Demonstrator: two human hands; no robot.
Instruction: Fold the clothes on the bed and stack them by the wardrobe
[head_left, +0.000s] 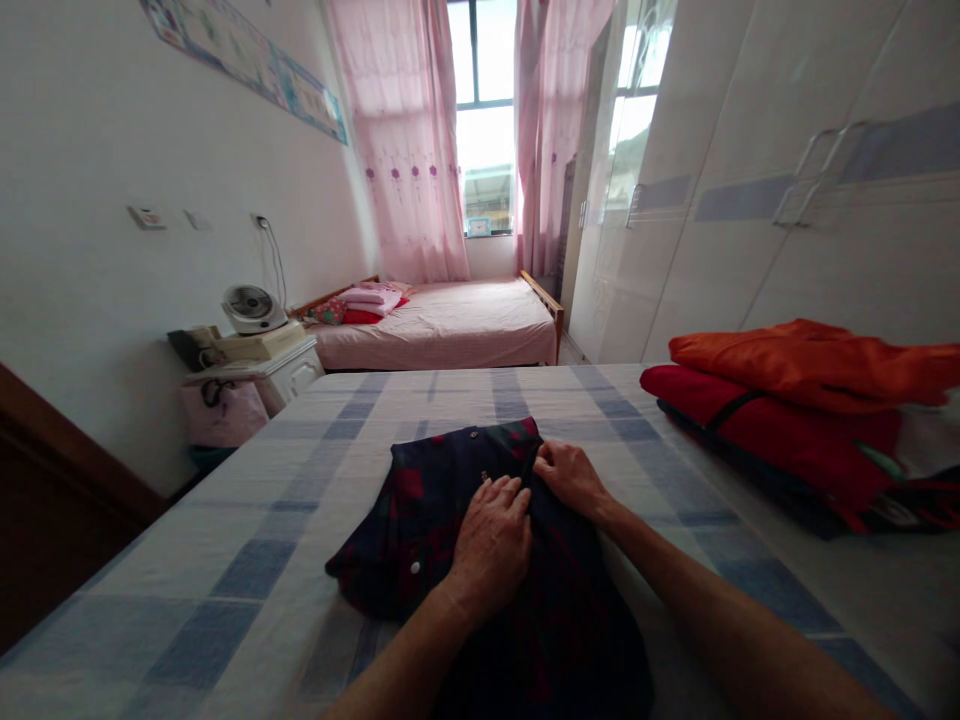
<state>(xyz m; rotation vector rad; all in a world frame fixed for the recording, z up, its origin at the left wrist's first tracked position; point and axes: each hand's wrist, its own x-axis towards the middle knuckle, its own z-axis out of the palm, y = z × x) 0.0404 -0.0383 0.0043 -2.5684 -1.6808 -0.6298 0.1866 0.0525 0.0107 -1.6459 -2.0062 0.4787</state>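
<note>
A dark navy and red plaid shirt (427, 500), with snap-like buttons showing, lies partly folded on a bed with a blue and white checked sheet (300, 480). My left hand (495, 530) rests on top of the shirt, fingers stretched out and pressed lightly to the cloth. At the shirt's upper right edge, my right hand (570, 480) is closed, its fingers pinching the fabric. The lower part of the shirt falls in deep shadow between my forearms, so its folds there are hard to make out.
To the right sits a clothes pile with an orange garment (810, 365) over a red one (772, 430). White wardrobes (720, 180) line the right wall. Beyond stands a smaller pink bed (450, 325). A fan (255, 308) sits on a white nightstand (296, 370) at left.
</note>
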